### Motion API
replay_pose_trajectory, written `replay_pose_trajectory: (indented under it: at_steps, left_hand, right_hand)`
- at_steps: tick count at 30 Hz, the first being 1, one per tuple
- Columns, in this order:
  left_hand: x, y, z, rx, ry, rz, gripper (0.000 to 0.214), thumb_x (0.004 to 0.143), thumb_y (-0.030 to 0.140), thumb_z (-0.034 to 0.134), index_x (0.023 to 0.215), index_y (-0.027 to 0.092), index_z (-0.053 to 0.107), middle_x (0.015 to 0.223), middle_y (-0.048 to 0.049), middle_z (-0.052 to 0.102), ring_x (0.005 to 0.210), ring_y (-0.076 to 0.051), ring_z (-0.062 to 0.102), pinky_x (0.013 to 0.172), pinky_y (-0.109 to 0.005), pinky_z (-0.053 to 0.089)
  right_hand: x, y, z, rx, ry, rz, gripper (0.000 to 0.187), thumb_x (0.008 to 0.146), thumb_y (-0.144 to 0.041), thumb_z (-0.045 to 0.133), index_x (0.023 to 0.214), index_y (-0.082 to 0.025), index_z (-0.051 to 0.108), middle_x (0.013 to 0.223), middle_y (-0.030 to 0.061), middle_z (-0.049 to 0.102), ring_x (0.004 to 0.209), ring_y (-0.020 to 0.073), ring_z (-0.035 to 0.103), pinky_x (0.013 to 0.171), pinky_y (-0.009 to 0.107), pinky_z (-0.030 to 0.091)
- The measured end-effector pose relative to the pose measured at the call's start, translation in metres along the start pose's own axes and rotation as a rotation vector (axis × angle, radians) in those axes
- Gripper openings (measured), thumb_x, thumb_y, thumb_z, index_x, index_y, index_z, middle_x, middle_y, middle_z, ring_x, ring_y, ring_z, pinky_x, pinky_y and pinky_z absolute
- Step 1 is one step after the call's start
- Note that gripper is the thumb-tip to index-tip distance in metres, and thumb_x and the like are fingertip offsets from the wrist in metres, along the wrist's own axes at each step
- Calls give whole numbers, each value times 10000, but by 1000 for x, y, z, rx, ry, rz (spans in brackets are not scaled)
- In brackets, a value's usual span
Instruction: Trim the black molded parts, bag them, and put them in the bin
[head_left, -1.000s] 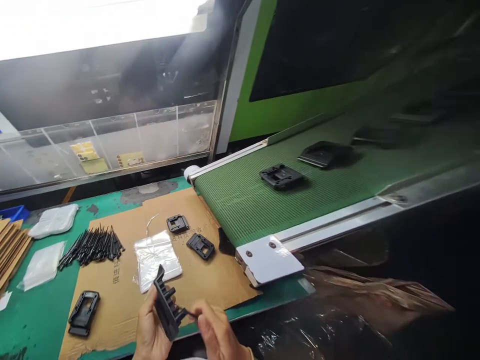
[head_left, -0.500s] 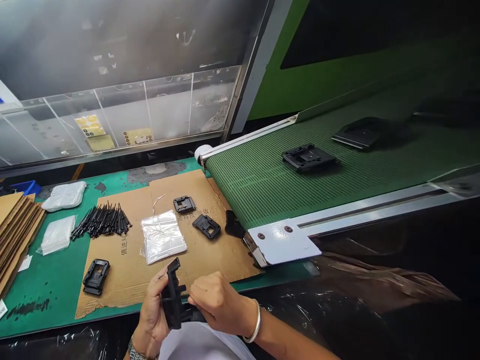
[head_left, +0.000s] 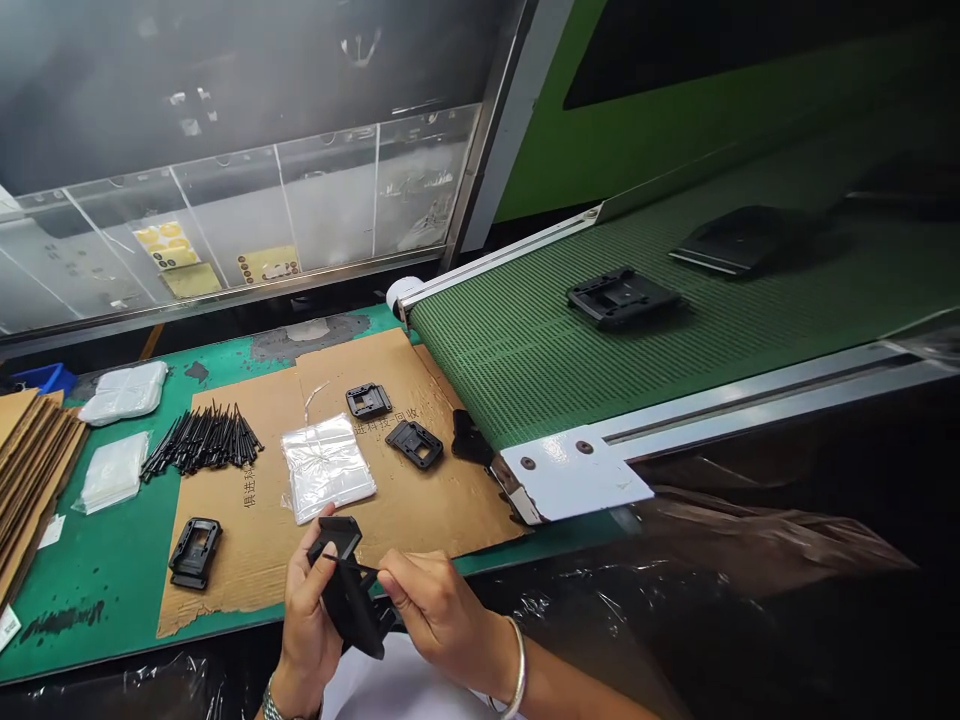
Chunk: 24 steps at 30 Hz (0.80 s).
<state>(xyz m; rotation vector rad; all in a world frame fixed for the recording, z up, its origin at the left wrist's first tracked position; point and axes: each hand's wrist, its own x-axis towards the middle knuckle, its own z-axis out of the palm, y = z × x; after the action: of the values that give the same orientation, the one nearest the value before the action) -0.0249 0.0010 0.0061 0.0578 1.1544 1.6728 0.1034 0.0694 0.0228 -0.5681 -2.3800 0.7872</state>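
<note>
Below the cardboard, near the front edge of the table, my left hand (head_left: 309, 600) is closed round a black plastic bracket (head_left: 351, 605), held tilted. My right hand (head_left: 439, 605) is pinched on a thin black pin (head_left: 366, 569) that reaches across the bracket. Whether the pin sits in a hole cannot be seen. More black plastic frames (head_left: 415, 444) lie on the cardboard sheet (head_left: 262, 560), one of them at its left end. A stack of clear plastic bags (head_left: 328, 465) is in its middle, beside a pile of black pins (head_left: 202, 440).
To the right, a green conveyor belt (head_left: 510, 350) carries a black frame (head_left: 624, 297) and a flat black part (head_left: 739, 240). White-plated belt end (head_left: 574, 482) overhangs the table. Cardboard pieces (head_left: 37, 460) stack at left, near more plastic bags (head_left: 112, 472).
The bracket has turned in my left hand, and my left thumb now presses on its face. My right hand has come in against it, with the thin pin now visible. The view shifted slightly.
</note>
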Motion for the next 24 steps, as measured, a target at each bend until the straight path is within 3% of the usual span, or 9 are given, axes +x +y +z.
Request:
replay_pose_trajectory:
  at_steps: [9, 11, 13, 15, 16, 20, 24]
  left_hand:
    - [-4, 2, -8, 7, -5, -47, 508, 662, 259, 657, 1154, 221, 533, 788, -14, 587, 641, -87, 506, 587, -184, 422]
    - [-2, 3, -11, -23, -108, -136, 491, 659, 248, 656, 1136, 199, 550, 651, 2, 538, 565, -71, 471, 518, -166, 399]
    - [1, 4, -15, -82, -292, -304, 486, 650, 272, 653, 1119, 184, 564, 536, 23, 452, 458, -57, 402, 393, -146, 330]
    - [3, 5, -17, -171, -434, -463, 488, 647, 311, 644, 1116, 198, 564, 543, 25, 429, 399, -40, 342, 303, -121, 234]
    - [2, 6, -18, -229, -450, -509, 478, 656, 315, 636, 1117, 215, 559, 582, 17, 440, 397, -30, 336, 283, -105, 208]
    - [-3, 5, -18, -473, -329, -511, 432, 691, 230, 610, 1116, 253, 541, 650, 22, 408, 419, 5, 327, 291, -33, 227]
    - [-5, -2, -21, -539, -310, -533, 374, 722, 216, 576, 1093, 236, 538, 626, 35, 372, 394, 18, 299, 284, -12, 220]
  right_hand:
    - [-2, 15, 0, -97, -29, 15, 331, 917, -213, 227, 627, -187, 386, 503, -27, 430, 441, 94, 377, 462, 231, 243]
    - [1, 22, -1, -114, -69, 22, 344, 919, -228, 218, 634, -183, 404, 505, -21, 451, 446, 99, 398, 471, 234, 243]
    - [4, 29, -2, -126, -120, 56, 353, 922, -253, 214, 650, -180, 427, 508, -16, 474, 453, 104, 424, 473, 235, 241]
    - [6, 39, -1, -139, -160, 140, 352, 926, -272, 219, 677, -178, 450, 523, -15, 500, 465, 106, 451, 476, 231, 246]
    - [7, 45, 0, -152, -177, 192, 345, 927, -276, 227, 692, -177, 460, 540, -13, 516, 481, 107, 469, 481, 228, 252]
    - [-2, 78, 17, -318, -255, 387, 254, 907, -246, 315, 759, -178, 510, 674, 11, 594, 617, 130, 550, 526, 230, 280]
    - [-21, 119, 42, -584, -308, 550, 178, 863, -191, 403, 803, -157, 568, 796, 69, 628, 724, 172, 572, 599, 253, 328]
